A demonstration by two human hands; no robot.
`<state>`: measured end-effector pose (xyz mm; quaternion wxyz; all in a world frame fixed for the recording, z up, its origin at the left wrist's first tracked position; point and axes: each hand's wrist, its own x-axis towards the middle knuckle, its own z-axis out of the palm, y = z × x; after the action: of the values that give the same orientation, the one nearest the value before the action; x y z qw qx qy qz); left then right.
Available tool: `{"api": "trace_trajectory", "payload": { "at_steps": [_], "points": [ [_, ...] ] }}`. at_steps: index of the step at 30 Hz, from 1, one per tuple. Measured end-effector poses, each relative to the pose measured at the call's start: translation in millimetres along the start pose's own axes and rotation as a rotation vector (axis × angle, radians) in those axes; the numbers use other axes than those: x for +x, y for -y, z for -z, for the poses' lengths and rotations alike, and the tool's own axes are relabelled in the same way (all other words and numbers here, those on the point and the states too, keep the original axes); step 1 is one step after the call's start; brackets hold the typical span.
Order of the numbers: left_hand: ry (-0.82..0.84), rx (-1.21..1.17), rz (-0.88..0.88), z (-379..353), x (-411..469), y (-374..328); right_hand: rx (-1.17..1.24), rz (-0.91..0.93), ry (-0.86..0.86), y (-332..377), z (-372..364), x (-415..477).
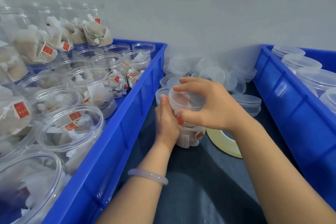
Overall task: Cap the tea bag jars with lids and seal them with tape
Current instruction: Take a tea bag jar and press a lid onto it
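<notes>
A clear plastic jar [189, 136] filled with tea bags stands on the dark surface between two blue crates. My left hand [166, 120] grips its side. My right hand [207, 103] holds the clear lid [183, 99] on top of the jar, with fingers and thumb curled round its rim. A roll of pale tape [225, 144] lies flat just right of the jar, partly hidden under my right wrist. Loose clear lids [214, 76] are piled behind the jar against the wall.
The left blue crate [116, 132] holds several open jars of tea bags [72, 125], some stacked at the back. The right blue crate [294, 111] holds several capped jars [316, 78]. A grey wall closes the back.
</notes>
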<state>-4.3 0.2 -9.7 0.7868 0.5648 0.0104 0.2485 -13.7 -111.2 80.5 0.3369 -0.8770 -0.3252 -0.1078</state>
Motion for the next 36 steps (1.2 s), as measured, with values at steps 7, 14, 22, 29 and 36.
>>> {"api": "trace_trajectory", "payload": {
  "at_steps": [7, 14, 22, 29, 36],
  "points": [
    [0.0, -0.026, 0.016, -2.0, -2.6, -0.7, -0.271, -0.104, 0.09, 8.2, -5.9, -6.9],
    [0.003, -0.088, -0.011, -4.2, -1.9, -2.9, -0.361, -0.232, 0.4, 26.5, 10.0, -10.4],
    [0.015, -0.013, 0.076, -0.6, -0.6, 1.1, -0.437, -0.338, 0.066, 29.7, -0.4, -6.3],
    [-0.085, 0.034, 0.011, -8.4, -0.3, -3.4, -0.459, -0.186, 0.223, 39.4, 20.7, -27.1],
    [0.091, 0.023, 0.109, 0.0, 0.0, -4.7, -0.205, -0.102, 0.078, 23.0, 4.4, -6.1]
  ]
}}
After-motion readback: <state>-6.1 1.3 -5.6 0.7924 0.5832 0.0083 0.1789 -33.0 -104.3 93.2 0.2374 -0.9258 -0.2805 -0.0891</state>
